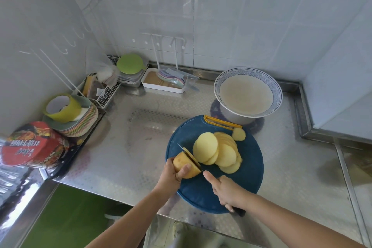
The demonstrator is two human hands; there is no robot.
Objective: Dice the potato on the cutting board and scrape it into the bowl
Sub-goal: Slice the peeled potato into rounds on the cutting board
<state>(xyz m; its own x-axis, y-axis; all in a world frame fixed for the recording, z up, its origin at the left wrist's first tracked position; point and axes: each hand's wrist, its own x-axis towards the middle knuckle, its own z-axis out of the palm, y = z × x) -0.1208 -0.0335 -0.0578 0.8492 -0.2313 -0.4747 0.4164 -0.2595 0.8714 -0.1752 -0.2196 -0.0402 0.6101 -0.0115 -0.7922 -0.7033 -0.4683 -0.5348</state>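
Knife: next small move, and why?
Probably press the knife down through the potato to the cutting board, finishing this slice. The blade sits in the piece the left hand grips, the right hand holds the handle, and cut slices already lie beside it.

Left grip (174, 175) and right grip (227, 191) sit close, both curled.

**Bare forearms, pale trousers, light shoes**

Two forearms (291, 219) come in from the near edge, uncovered all the way to the wrists. They end in the left hand (173, 173) and the right hand (227, 191). Lower down, between the arms, are light greyish trousers (161, 235) and pale shoes (179, 227).
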